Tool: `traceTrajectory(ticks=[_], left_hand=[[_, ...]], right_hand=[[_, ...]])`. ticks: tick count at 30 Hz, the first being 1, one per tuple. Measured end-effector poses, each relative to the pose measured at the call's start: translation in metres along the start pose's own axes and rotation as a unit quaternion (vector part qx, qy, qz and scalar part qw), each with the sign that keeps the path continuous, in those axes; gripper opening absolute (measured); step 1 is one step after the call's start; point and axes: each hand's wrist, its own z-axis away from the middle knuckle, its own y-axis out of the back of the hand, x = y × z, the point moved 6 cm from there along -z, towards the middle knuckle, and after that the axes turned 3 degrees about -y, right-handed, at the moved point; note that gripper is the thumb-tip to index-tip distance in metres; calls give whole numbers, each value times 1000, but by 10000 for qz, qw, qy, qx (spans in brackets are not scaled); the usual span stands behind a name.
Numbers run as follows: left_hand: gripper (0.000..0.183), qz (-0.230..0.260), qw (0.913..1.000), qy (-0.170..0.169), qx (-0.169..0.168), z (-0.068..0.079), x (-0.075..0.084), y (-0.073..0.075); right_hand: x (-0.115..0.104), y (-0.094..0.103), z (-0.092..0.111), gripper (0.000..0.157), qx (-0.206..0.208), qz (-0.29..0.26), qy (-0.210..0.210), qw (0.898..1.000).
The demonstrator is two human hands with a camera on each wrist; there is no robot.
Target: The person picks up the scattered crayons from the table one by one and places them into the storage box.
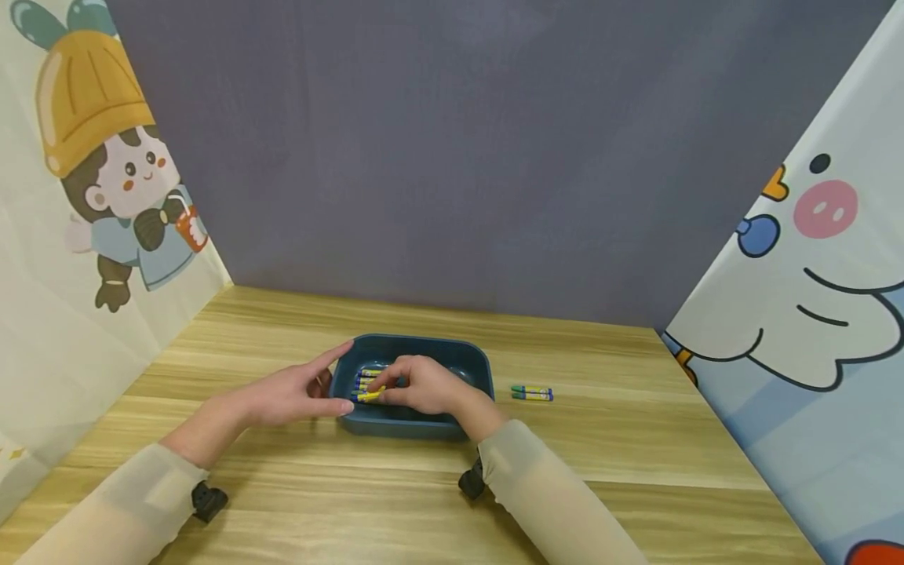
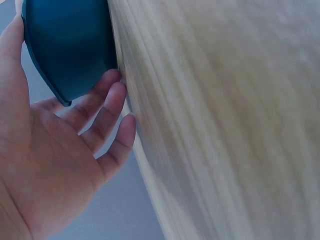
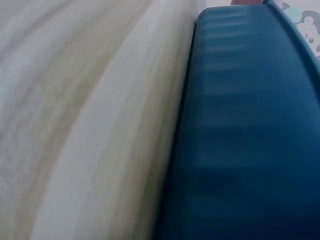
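A dark teal plastic bin [image 1: 417,428] stands on the table. My left hand [image 1: 293,395] holds its left end, with the thumb at the near corner and the index finger along the far rim. In the left wrist view, the fingers of this left hand [image 2: 65,135] lie about the end of the bin [image 2: 70,50]. Inside the bin my right hand [image 1: 427,386] pinches a yellow-wrapped crayon [image 1: 366,398] between thumb and fingers. Several more crayons [image 1: 368,374] lie side by side at the left end. The right wrist view shows only the bin's long side [image 3: 240,120], not the fingers.
Two green-tipped crayons [image 1: 533,393] lie together on the wooden table [image 1: 607,447], right of the bin. A dark grey panel [image 1: 452,157] rises behind the table. Printed cartoon panels border it at left and right.
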Motion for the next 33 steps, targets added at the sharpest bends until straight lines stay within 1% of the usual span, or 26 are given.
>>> traceTrajectory(ticks=[4, 9, 19, 27, 33], left_hand=[[107, 25, 10000, 28, 34, 0, 1, 0], [107, 58, 10000, -17, 38, -1, 3, 2], [108, 52, 10000, 29, 37, -2, 0, 0], [107, -42, 10000, 29, 57, -2, -1, 1], [108, 7, 10000, 35, 16, -2, -1, 0]], right_hand=[[4, -4, -2, 18, -20, 58, 28, 10000], [4, -7, -4, 18, -92, 250, 68, 9996], [2, -12, -6, 17, -187, 679, 147, 9974], [6, -13, -7, 18, -187, 617, -3, 9979], [6, -13, -6, 19, -180, 527, -40, 9984]])
